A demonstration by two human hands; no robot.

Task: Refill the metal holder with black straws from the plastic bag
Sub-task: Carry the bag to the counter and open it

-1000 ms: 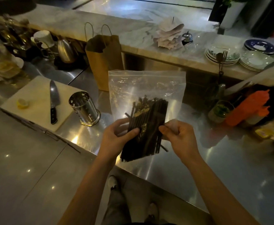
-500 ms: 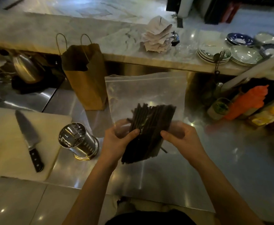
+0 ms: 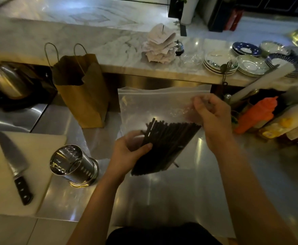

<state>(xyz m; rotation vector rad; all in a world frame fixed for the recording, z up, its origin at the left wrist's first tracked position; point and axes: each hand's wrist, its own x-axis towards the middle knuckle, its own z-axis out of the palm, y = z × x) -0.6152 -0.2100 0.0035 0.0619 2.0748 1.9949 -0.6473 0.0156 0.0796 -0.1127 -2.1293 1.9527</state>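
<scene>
Head view is showing one clear plastic bag (image 3: 155, 105) being held upright above the steel counter (image 3: 188, 191), with a bundle of black straws (image 3: 166, 145) leaning inside its lower half; the straws are too many and too dark to count. The left hand (image 3: 127, 154) is gripping the bag's lower left part, thumb pressing on the straw bundle through the plastic. The right hand (image 3: 213, 117) is pinching the bag's upper right side with curled fingers, just below the zip edge. One metal holder (image 3: 74, 165) is standing on the counter to the left of the left hand, near but apart from it, its open mouth tilting toward the camera and looking empty. Bare steel is lying open between the holder and the bag and in front of the bag down to the counter's near edge. One knife (image 3: 14, 165) is lying on one white cutting board (image 3: 44, 147) at the left, whose right edge is sitting just beside the holder. One brown paper bag (image 3: 84, 99) is standing behind the holder. Plate stacks (image 3: 220, 65) are crowding the marble ledge (image 3: 38, 39) at the right, and one orange bottle (image 3: 257, 114) is sitting right of the right hand. No writing is legible anywhere.
</scene>
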